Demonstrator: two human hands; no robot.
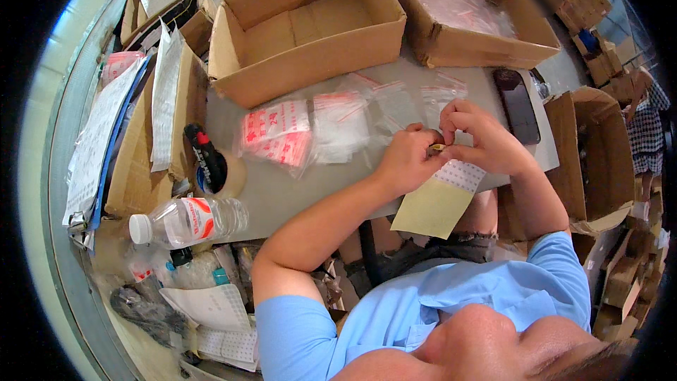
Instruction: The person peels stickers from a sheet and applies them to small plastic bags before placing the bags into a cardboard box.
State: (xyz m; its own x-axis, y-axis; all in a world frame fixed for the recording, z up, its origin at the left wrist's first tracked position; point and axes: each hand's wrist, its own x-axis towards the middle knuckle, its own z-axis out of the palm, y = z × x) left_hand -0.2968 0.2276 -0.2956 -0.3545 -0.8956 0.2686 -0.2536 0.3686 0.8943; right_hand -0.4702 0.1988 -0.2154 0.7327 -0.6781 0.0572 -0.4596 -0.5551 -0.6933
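Over the table's near edge, my left hand (410,161) and my right hand (485,138) meet with their fingers bent and pinched together. A small yellowish thing (437,147) shows between the fingertips, too small and covered to name. Just beneath my hands, a sheet of small labels (438,201) with pale yellow backing sticks out past the table edge; its upper end is hidden by my fingers. Clear zip bags (395,104) lie just beyond my hands. To their left are white-looking bags (340,127) and a bag with red print (277,132).
A cardboard box (310,53) and another box holding clear bags (486,46) stand along the back. A dark phone (517,106) lies at right. On the left are a tape roll (229,176), a black marker (204,157) and a plastic bottle (187,222) on its side.
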